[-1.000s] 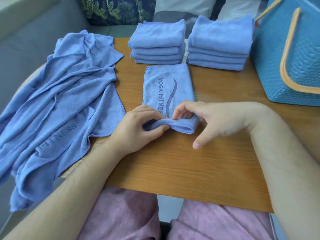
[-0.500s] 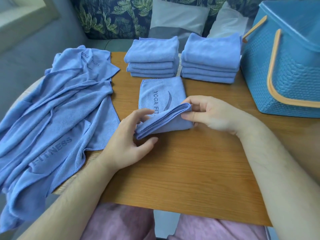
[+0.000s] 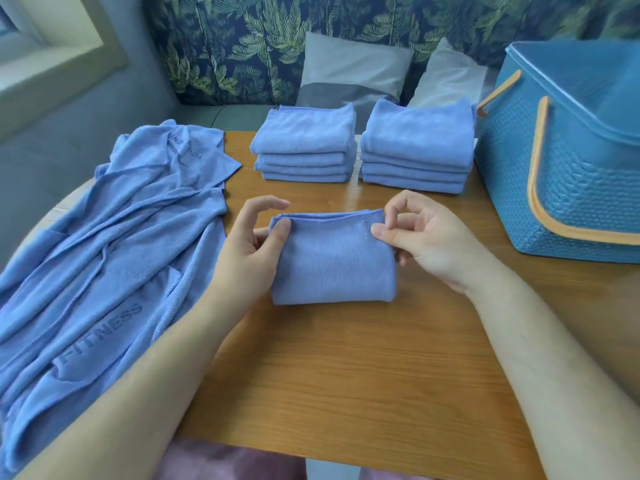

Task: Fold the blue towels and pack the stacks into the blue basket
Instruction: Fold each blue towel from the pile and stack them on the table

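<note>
A folded blue towel (image 3: 332, 261) lies in the middle of the wooden table (image 3: 346, 375). My left hand (image 3: 247, 251) pinches its far left corner with the thumb on top. My right hand (image 3: 426, 240) pinches the far right corner between thumb and fingers. Behind it stand two stacks of folded blue towels, the left stack (image 3: 304, 143) and the right stack (image 3: 417, 145). The blue basket (image 3: 568, 161) with orange handles stands at the right, and its inside is hidden from here.
A heap of unfolded blue towels (image 3: 104, 265) printed with "FITNESS" covers the table's left side and hangs over the edge. A leaf-patterned sofa back and pale cushions (image 3: 349, 67) stand behind the table. Bare wood lies near me.
Both hands have carried the towel's near end over onto its far end, so it now lies folded in half with the print hidden. The view has tilted up.
</note>
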Motion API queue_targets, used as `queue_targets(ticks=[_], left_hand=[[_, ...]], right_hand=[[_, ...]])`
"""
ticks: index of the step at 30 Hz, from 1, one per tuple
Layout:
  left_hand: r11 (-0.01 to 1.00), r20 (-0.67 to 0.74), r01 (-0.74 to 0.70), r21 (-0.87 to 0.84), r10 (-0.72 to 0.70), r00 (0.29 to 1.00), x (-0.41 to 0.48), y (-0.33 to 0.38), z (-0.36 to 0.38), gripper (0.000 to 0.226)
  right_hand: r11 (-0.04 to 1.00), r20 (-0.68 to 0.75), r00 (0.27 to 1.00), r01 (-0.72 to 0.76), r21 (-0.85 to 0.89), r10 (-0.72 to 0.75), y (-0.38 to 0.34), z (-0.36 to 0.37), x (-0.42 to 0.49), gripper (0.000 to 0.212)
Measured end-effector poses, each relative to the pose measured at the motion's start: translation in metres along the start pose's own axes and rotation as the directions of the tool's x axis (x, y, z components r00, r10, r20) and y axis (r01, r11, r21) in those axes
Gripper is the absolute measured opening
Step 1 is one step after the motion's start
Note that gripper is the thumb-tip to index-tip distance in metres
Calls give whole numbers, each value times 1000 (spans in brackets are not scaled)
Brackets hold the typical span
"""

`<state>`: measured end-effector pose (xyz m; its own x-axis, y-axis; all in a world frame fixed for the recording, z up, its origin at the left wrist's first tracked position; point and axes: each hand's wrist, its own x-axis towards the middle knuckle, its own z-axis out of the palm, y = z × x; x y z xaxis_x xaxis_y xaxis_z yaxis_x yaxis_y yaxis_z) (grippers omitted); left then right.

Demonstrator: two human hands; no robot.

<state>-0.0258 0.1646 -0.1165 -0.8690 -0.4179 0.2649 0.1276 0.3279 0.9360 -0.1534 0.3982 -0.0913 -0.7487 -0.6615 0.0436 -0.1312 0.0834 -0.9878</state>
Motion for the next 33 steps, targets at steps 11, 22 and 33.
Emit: queue_targets(ticks=[11,22,33], left_hand=[[996,73,-2,-85,8,997,11,-13,1,21],[790,66,-61,610,25,997,7,-11,17,50],[586,-4,40,809,-62,998,1,-15,26,64]], right_hand=[[974,-176,983,19,-228,-60,32,20,19,31],[622,-123,963,56,-781,-240,30,32,12,50],[548,-143,981,-190,-814,128,29,45,6,64]])
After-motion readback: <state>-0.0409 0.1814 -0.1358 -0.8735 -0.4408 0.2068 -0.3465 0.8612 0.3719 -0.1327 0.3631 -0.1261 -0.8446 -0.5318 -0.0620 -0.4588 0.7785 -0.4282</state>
